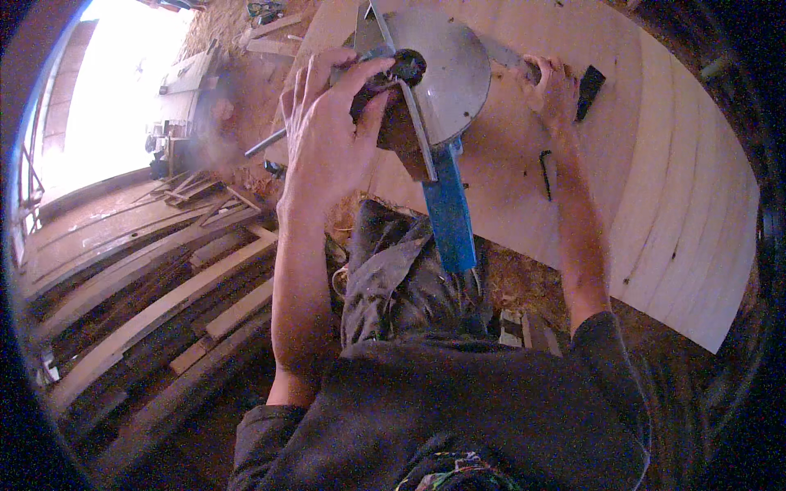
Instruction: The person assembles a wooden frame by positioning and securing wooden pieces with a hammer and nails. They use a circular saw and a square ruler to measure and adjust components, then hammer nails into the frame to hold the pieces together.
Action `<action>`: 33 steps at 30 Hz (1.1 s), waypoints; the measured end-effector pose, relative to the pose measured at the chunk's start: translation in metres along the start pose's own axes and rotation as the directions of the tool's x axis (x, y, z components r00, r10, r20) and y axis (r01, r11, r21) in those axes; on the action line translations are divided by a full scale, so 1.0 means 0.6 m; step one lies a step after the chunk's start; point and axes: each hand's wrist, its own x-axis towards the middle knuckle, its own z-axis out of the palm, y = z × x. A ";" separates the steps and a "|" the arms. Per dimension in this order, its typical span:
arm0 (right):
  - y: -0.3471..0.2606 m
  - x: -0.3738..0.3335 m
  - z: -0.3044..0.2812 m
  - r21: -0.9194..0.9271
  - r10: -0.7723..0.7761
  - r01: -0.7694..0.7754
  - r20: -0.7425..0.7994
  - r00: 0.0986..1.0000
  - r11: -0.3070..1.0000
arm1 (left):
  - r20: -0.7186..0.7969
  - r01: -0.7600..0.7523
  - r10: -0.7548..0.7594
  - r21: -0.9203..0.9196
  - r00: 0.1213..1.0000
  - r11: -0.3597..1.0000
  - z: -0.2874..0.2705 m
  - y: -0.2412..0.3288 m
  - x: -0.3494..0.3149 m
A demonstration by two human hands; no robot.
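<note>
A power tool with a round grey disc [454,74] lies on a large pale wooden sheet [508,192]. A flat metal plate [417,131] crosses beside the disc, and a blue bar-like part [449,221] points toward me. My left hand [327,106] has its fingers closed around a dark round hub [409,67] by the disc's middle. At the disc's far right side my right hand [553,86] is curled around the end of a grey bar [506,56]. How that bar joins the tool is not clear.
On the sheet lie a black hex key [547,174] and a black wedge-shaped piece [589,92], both near my right forearm. Several long boards [164,319] are stacked on the left, with thin wood offcuts [217,200] beyond them. Bright daylight enters at the upper left.
</note>
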 end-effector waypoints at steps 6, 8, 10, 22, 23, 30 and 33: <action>-0.007 0.005 -0.005 -0.015 0.014 -0.014 0.035 0.999 1.000 | -0.001 0.000 0.000 -0.005 1.000 1.000 -0.007 0.002 0.002; -0.012 0.004 -0.007 -0.019 0.015 -0.014 0.040 0.999 1.000 | -0.011 0.004 -0.004 -0.022 1.000 1.000 -0.007 0.000 0.004; -0.012 0.002 -0.005 -0.029 0.007 -0.006 0.043 0.999 1.000 | -0.019 0.014 -0.015 -0.054 1.000 0.998 -0.003 -0.002 0.005; -0.030 0.031 0.008 -0.010 0.029 -0.028 0.131 0.991 1.000 | -0.043 0.022 -0.025 -0.068 0.999 0.997 -0.004 -0.019 0.002; -0.027 0.033 0.011 0.027 0.015 -0.018 0.132 0.991 0.999 | -0.053 0.013 -0.016 -0.067 0.998 0.998 -0.005 -0.020 0.001; -0.042 0.035 -0.021 0.229 -0.075 0.042 0.136 0.988 0.973 | -0.094 0.033 -0.044 -0.125 0.995 0.992 -0.011 -0.024 0.003; -0.046 0.027 -0.067 0.386 -0.029 -0.041 0.173 0.984 0.921 | -0.086 0.042 -0.052 -0.116 0.995 0.992 -0.017 -0.022 0.007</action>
